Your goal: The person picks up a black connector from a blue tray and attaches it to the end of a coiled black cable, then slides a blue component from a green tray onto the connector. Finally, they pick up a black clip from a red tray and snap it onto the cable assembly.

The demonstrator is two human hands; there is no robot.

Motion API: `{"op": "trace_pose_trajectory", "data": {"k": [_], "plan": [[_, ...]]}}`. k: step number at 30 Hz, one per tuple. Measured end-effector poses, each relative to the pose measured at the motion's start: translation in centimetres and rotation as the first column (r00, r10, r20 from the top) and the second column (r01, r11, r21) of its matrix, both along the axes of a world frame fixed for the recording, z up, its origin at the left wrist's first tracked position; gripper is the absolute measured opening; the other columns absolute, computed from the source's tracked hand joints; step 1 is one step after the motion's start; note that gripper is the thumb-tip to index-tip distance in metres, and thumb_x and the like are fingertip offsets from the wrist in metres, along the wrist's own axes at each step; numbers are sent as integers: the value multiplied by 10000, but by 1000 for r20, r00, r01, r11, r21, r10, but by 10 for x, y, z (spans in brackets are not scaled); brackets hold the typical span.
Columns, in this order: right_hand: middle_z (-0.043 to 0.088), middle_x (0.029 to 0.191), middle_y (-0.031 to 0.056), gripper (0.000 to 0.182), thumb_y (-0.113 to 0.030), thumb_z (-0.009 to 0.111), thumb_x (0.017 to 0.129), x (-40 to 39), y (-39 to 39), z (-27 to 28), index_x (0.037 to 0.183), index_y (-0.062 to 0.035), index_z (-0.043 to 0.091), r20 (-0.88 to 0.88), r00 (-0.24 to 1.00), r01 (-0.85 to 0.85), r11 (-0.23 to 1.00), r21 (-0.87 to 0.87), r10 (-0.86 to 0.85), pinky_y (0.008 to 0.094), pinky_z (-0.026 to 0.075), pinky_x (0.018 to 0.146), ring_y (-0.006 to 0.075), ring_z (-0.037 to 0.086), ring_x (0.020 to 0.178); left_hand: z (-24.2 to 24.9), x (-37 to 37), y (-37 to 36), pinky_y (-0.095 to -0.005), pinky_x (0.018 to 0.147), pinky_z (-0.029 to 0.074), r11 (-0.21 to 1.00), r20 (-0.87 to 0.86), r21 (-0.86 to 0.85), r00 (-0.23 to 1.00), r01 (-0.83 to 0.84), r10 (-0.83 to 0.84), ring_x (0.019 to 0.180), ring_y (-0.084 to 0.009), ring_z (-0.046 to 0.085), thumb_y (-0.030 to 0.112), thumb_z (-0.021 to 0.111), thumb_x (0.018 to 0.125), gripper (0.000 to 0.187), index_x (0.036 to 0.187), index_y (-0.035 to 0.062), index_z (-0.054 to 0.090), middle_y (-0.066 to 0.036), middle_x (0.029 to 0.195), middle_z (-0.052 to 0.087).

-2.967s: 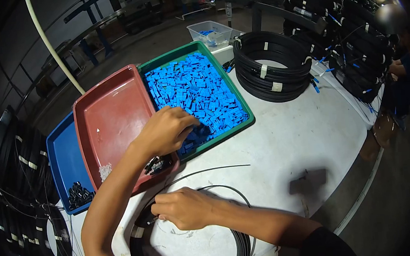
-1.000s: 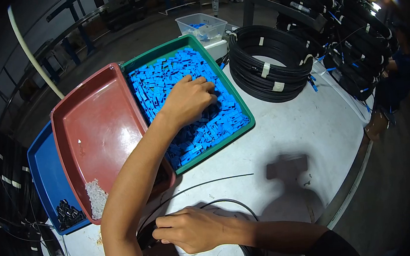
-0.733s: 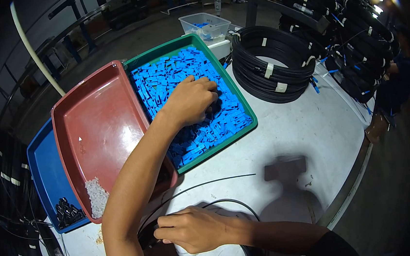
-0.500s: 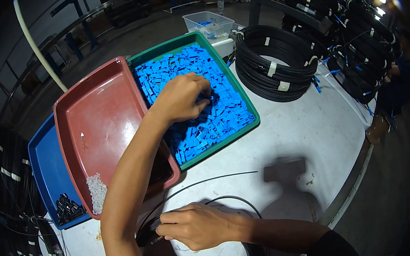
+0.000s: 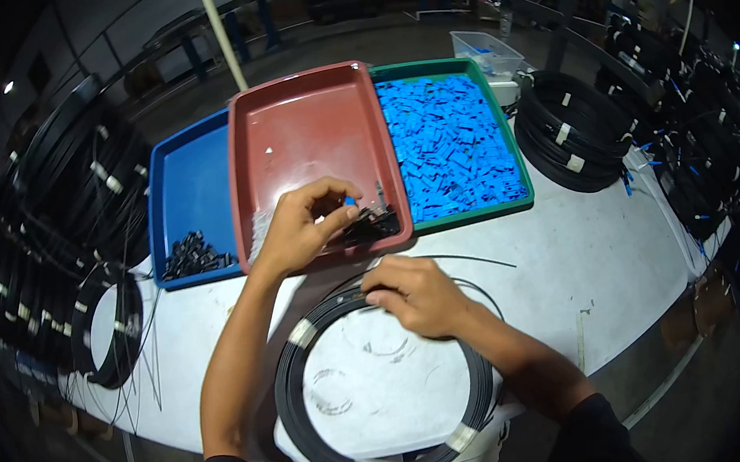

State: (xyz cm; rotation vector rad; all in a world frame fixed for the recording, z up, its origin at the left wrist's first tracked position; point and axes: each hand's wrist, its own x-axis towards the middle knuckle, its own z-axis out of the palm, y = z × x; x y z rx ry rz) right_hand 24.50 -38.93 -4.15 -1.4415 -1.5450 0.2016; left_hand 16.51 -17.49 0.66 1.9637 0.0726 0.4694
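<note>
My left hand (image 5: 303,224) is over the front of the red tray (image 5: 313,130), thumb and fingers pinching a small blue plastic connector part (image 5: 351,202). My right hand (image 5: 415,293) is closed on the upper side of a coil of black cable (image 5: 291,387), its fingertips partly hidden. White tape (image 5: 302,332) binds the coil, which lies at the table's front edge. A loose cable end (image 5: 478,262) sticks out to the right beyond my right hand. Beneath my left hand, dark small parts (image 5: 374,224) lie in the red tray's front corner.
A green tray (image 5: 474,213) full of blue connector parts (image 5: 450,145) stands right of the red one. The blue tray (image 5: 193,172) at left holds black parts (image 5: 192,254). Taped cable coils (image 5: 568,130) stand at right, and more hang at left (image 5: 110,328). A clear plastic box (image 5: 488,49) sits behind.
My left hand has left the green tray and moved over the red tray, now with a blue connector part. My right hand stays on the coil. The camera view has shifted.
</note>
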Motion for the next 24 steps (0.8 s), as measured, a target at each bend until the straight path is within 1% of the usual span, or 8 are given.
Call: {"op": "trace_pose_trajectory", "data": {"k": [1,5,7,8,12,15,17,24], "plan": [[636,885,139,93,-87,668,897,1,1,2,972,-32,654,4,1000,3,1000,8,-3,439,519,759,346,647,828,-3,-17,-3,-219,743,484,993,-50,-108,998,-45,40,832,-59,605,108,778,910,190,1031,10,668,0,910,661],[665,910,156,142,-51,688,872,-1,2,2,1007,-14,665,36,999,-18,999,26,17,425,525,759,346,661,834,-32,-58,-2,-225,739,492,991,-75,3,988,-135,135,821,-66,614,87,781,903,190,954,29,607,-14,905,671],[695,889,135,142,-33,721,862,-1,3,3,1000,-8,699,79,997,4,998,61,-9,357,538,715,281,688,779,-47,-68,-5,-226,701,475,980,105,-183,989,-82,103,789,-69,611,106,780,904,186,957,36,616,-37,876,692],[697,889,132,139,-27,719,861,-2,3,3,998,-10,702,81,997,3,998,60,-8,357,536,713,276,687,778,-53,-76,-7,-249,766,506,968,111,-244,991,-51,80,851,-91,633,95,763,914,176,979,26,615,-56,924,706],[673,899,131,169,7,712,844,-2,3,5,1011,-19,700,128,992,-22,995,95,10,387,519,696,299,655,774,-56,-87,-17,-266,780,533,911,96,-411,995,47,-8,844,-121,662,76,739,924,186,1070,-12,665,-83,941,720],[663,878,117,197,26,710,838,-4,2,7,1028,-28,713,112,994,-5,994,113,-8,383,516,688,286,648,755,-52,-91,-23,-271,765,542,962,48,-271,999,32,-19,834,-126,672,79,745,919,200,1081,-31,704,-81,934,727],[658,869,113,205,27,710,837,-4,3,6,1033,-29,715,109,994,7,991,132,-22,382,516,683,281,647,750,-49,-92,-28,-280,770,548,943,48,-331,999,30,-15,842,-128,679,75,773,894,192,1045,-39,736,-81,930,736],[649,836,100,206,32,714,834,-7,3,8,1030,-32,724,107,994,-11,981,193,-10,362,513,650,252,641,719,-45,-89,-40,-278,797,559,986,188,-164,980,-40,71,858,-141,700,40,799,865,152,991,-29,751,-97,937,758]]}}
